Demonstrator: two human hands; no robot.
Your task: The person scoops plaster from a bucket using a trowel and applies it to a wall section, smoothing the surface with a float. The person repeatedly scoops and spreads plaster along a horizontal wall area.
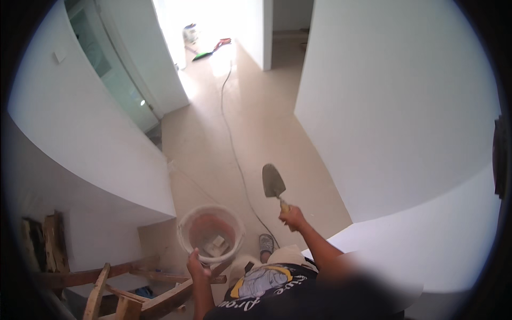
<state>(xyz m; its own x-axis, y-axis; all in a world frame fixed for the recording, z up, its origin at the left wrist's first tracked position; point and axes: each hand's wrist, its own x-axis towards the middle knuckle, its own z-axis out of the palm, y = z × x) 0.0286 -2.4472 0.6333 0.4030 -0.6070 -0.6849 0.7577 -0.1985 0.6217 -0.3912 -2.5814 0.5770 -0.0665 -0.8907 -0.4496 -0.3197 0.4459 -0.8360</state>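
In my right hand point(291, 218) is a trowel point(273, 181), gripped by its handle, its grey blade pointing away from me above the tiled floor. My left hand point(198, 264) grips the near rim of a round bucket point(182, 226), thumb over the edge; the fingers below are partly hidden. The bucket is reddish inside with a pale, dusty rim. A few pale chunks point(217, 245) lie at its bottom. Trowel and bucket are apart, with the trowel farther off and to the right.
A grey cable point(234, 146) runs along the floor from near my shoe point(266, 243) to the bright doorway. Wooden framing point(98, 293) stands at lower left, beside planks point(56, 242). White walls point(394, 117) flank the passage. A green-and-red tool point(205, 55) and a pail point(190, 33) are far ahead.
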